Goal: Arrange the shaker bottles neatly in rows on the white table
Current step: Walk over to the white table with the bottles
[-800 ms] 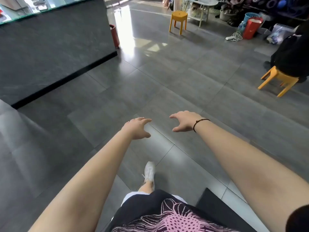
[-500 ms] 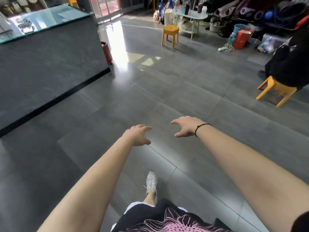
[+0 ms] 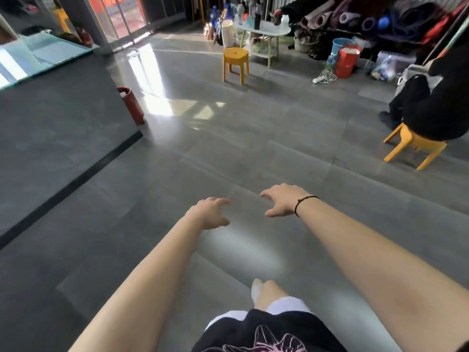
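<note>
Grey tiled floor (image 3: 228, 153) separates the person from the white desk (image 3: 264, 30) at the far wall, where several shaker bottles (image 3: 256, 17) stand clustered; blur prevents an exact count. Two yellow stools: one (image 3: 235, 62) before the desk, one (image 3: 416, 146) occupied at right. Left hand (image 3: 210, 213) and right hand (image 3: 281, 200) hang empty, fingers spread. Advisable approach: skirt the near stool, reaching the desk squarely.

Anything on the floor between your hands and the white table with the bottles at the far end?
Mostly open floor. Left hand and right hand are empty. Only the yellow stool stands just before the white table with its bottles.
</note>
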Demonstrator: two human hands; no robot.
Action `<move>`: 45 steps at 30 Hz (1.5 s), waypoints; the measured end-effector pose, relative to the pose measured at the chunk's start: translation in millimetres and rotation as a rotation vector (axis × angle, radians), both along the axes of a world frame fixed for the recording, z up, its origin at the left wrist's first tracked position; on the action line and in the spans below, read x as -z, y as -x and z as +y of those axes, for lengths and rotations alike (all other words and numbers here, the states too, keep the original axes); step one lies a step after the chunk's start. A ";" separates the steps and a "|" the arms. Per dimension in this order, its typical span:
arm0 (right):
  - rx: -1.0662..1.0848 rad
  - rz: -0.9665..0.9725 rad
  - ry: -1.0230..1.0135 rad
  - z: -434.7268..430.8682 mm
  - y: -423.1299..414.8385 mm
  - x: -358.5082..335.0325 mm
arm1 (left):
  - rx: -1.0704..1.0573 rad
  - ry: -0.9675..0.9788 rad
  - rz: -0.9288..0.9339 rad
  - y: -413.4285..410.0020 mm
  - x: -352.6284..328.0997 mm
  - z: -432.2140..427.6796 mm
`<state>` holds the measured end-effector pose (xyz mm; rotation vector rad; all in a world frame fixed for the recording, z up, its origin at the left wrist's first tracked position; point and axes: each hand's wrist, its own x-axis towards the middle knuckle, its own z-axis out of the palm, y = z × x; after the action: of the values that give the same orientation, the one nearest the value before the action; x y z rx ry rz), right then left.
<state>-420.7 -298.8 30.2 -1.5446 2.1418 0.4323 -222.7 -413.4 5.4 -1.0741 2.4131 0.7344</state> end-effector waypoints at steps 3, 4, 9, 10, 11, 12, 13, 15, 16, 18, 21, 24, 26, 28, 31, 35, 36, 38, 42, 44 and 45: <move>-0.002 -0.027 0.004 -51.4 38.0 11.5 | 0.021 -0.005 -0.014 41.7 11.7 -47.0; -0.006 -0.027 0.001 -70.6 53.4 16.1 | 0.024 -0.004 -0.018 57.6 16.2 -65.8; 0.011 -0.031 0.010 -175.4 145.6 23.5 | 0.007 0.029 -0.021 145.9 21.9 -175.6; 0.012 -0.035 0.009 -195.3 164.5 21.1 | -0.001 0.025 -0.020 163.0 19.2 -196.4; 0.014 -0.038 0.004 -214.3 183.0 17.4 | -0.004 0.020 -0.018 179.4 15.9 -216.6; 0.015 -0.039 -0.001 -233.0 200.9 13.7 | -0.009 0.014 -0.016 195.4 12.5 -236.3; 0.016 -0.035 -0.003 -251.2 217.9 9.6 | -0.015 0.015 -0.010 210.6 8.9 -255.2; 0.015 -0.029 0.002 -287.5 250.4 1.2 | -0.028 0.021 0.007 240.2 3.6 -291.9; 0.014 -0.029 0.009 -305.4 265.4 -2.5 | -0.026 0.024 0.012 254.4 1.9 -309.1; 0.015 -0.032 0.024 -340.0 292.4 -6.8 | -0.009 0.027 0.006 282.5 1.5 -342.6; 0.023 -0.053 0.017 -392.6 330.5 -0.3 | 0.002 0.009 -0.009 325.3 8.2 -396.4; 0.042 -0.090 0.023 -450.1 371.2 15.3 | 0.027 0.004 -0.005 370.4 20.5 -456.5; 0.048 -0.095 0.026 -493.4 401.2 22.1 | 0.051 0.015 -0.001 402.5 27.3 -500.9; 0.053 -0.077 0.012 -541.0 434.6 25.4 | 0.053 0.014 -0.003 436.7 32.7 -551.2; 0.071 -0.074 0.009 -614.8 488.3 20.1 | 0.059 -0.004 0.000 486.9 31.2 -630.2; 0.118 -0.077 0.005 -696.5 555.1 8.5 | 0.081 -0.023 -0.024 550.5 14.5 -719.9; 0.140 -0.082 0.015 -713.6 571.7 6.1 | 0.089 -0.022 -0.015 567.9 10.8 -741.1; 0.156 -0.088 0.025 -739.6 597.9 2.4 | 0.096 -0.017 -0.005 595.8 4.6 -772.9; 0.181 -0.107 -0.014 -802.5 664.6 17.9 | 0.142 -0.003 -0.026 660.1 9.9 -841.5; 0.178 -0.111 -0.028 -838.8 701.6 29.3 | 0.153 -0.006 -0.040 693.0 18.0 -876.9; 0.165 -0.106 -0.034 -859.3 721.6 34.4 | 0.153 -0.006 -0.041 711.3 22.0 -895.6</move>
<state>-1142.2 -1158.2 -4.2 -1.3289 2.1474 0.3223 -934.0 -1308.9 -16.5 -0.8821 2.4244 0.6612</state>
